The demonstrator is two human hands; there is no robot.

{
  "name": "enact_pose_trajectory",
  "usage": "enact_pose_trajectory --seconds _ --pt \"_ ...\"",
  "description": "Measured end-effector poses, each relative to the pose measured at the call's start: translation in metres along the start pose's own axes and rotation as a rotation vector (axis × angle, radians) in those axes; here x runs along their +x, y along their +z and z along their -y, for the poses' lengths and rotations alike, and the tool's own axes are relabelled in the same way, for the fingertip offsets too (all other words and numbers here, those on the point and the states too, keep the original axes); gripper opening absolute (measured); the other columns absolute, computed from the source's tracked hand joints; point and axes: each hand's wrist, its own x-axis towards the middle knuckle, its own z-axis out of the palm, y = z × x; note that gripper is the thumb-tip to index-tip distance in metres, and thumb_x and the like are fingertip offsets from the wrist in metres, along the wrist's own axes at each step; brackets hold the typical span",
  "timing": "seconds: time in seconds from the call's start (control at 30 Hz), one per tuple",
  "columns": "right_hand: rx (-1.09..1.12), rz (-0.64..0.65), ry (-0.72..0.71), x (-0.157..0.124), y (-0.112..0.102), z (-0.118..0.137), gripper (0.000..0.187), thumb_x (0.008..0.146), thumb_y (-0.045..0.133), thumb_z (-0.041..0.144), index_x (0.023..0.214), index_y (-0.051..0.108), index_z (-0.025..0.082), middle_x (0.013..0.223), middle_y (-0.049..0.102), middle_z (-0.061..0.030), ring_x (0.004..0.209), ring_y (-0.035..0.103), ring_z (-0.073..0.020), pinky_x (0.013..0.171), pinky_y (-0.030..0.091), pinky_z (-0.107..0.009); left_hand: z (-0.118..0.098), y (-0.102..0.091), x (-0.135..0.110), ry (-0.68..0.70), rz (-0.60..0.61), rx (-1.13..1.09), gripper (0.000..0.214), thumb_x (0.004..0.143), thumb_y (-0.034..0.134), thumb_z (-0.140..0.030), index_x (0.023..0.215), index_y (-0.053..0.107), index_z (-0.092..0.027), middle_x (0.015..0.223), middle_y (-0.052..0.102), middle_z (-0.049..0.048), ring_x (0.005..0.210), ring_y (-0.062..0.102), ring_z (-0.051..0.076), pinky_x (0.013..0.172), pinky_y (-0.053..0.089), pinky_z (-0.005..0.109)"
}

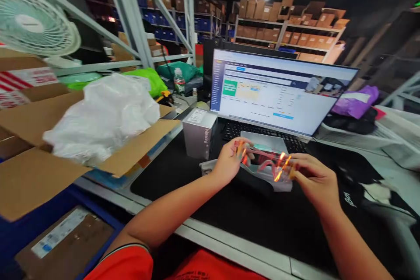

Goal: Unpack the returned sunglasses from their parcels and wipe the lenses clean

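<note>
While both hands were raised over the desk, a pair of thin orange-pink spectacles (266,162) hung between them, clear of a translucent plastic pouch (281,185) lying just below. The left hand (231,162) was closed on one side of the frame, its fingers and thumb pinching it, and the right hand (315,179) had the other side in the same kind of narrow pinch. Glare on the frame blurred its edges, so the spectacles' exact shape and the fingers' precise contact were hard to make out, though neither hand appeared to hold anything else.

So far as the view showed, the spectacles were out of the pouch and held in the open, while a white product box (199,133) stood closed or nearly so to the left of the hands. Whether anything remained inside the box or pouch could not be seen.

The pouch rested on a black desk mat (229,214), in front of a keyboard (243,130) and a lit monitor (282,92). To the left, an open cardboard carton (29,179) held a white plastic bag (105,118), and loaded warehouse shelves (288,30) rose behind.
</note>
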Motion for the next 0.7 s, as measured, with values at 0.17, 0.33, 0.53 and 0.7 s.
enact_pose_trajectory --seconds 0.17,0.33,0.53,0.7 --pt "0.03 -0.127 0.113 -0.011 -0.019 -0.007 0.014 0.075 0.079 0.02 0.085 0.084 0.028 0.093 0.079 -0.004 0.088 0.075 -0.0209 0.075 0.063 -0.032 0.016 0.006 0.01 -0.051 0.122 0.203 0.039 0.083 0.072 -0.043 0.11 0.062 -0.018 0.082 0.068 0.0027 0.069 0.063 0.015 0.064 0.051 0.027" --pt "0.295 -0.388 0.429 -0.027 -0.061 -0.036 0.024 0.062 0.092 0.029 0.083 0.083 0.022 0.083 0.078 -0.0028 0.075 0.073 -0.0162 0.071 0.064 -0.027 0.003 0.019 0.002 0.021 0.232 0.584 0.014 0.08 0.071 -0.021 0.094 0.068 -0.019 0.082 0.067 0.0012 0.069 0.058 0.016 0.066 0.043 0.029" --pt "0.291 -0.666 0.492 -0.04 -0.098 -0.056 0.037 0.052 0.098 0.035 0.078 0.081 0.016 0.076 0.077 -0.0037 0.068 0.072 -0.0145 0.067 0.066 -0.026 -0.013 0.099 -0.014 0.112 0.415 1.467 0.037 0.098 0.056 -0.047 0.098 0.071 -0.014 0.089 0.074 0.0141 0.083 0.072 0.031 0.066 0.048 0.036" --pt "0.168 -0.691 0.397 -0.041 -0.098 -0.053 0.035 0.057 0.096 0.039 0.078 0.081 0.016 0.072 0.074 -0.0023 0.065 0.071 -0.0151 0.066 0.067 -0.03 0.011 0.141 0.0 -0.101 0.42 1.497 0.026 0.096 0.058 -0.024 0.087 0.076 -0.007 0.082 0.074 0.0215 0.085 0.075 0.035 0.067 0.051 0.036"
